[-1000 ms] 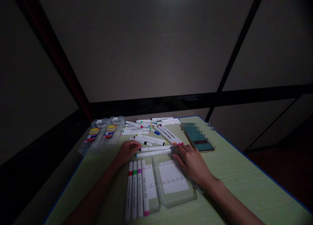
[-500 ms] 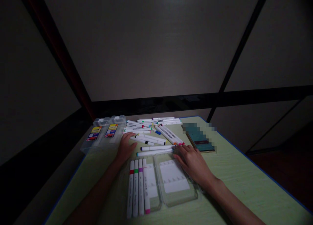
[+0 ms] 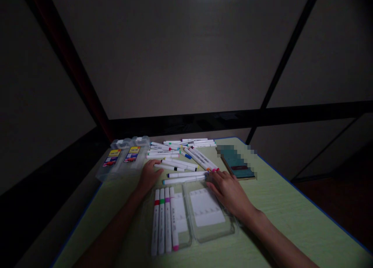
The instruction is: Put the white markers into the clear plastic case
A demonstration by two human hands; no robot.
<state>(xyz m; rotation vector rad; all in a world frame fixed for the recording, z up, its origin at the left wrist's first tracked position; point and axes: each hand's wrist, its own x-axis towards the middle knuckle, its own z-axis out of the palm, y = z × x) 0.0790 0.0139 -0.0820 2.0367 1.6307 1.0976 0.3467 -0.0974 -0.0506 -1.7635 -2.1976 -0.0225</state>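
My left hand [image 3: 149, 177] rests on the table with thumb and fingers apart, at the near end of a white marker with a black band [image 3: 170, 168]. A gap shows between thumb and forefinger around that end. My right hand [image 3: 230, 190] lies palm down, fingers lightly bent and spread, its fingertips at the right ends of two white markers [image 3: 186, 177] lying side by side. Whether they touch these markers is hidden. Below the hands lies an open clear plastic case [image 3: 214, 239]. Several markers [image 3: 164, 223] with red, green, purple and pink marks lie in its left half.
Several loose markers [image 3: 201, 159] are spread over the far part of the green table [image 3: 291, 221]. Clear cases with yellow labels [image 3: 132, 154] stand at the back left. A phone-like flat teal object [image 3: 239, 169], partly pixelated, lies at right. A wall [image 3: 186, 65] rises behind.
The black-banded marker by my left fingers has turned slightly and lies more level. Both hands stay almost where they were. The whole view has shifted up a little.
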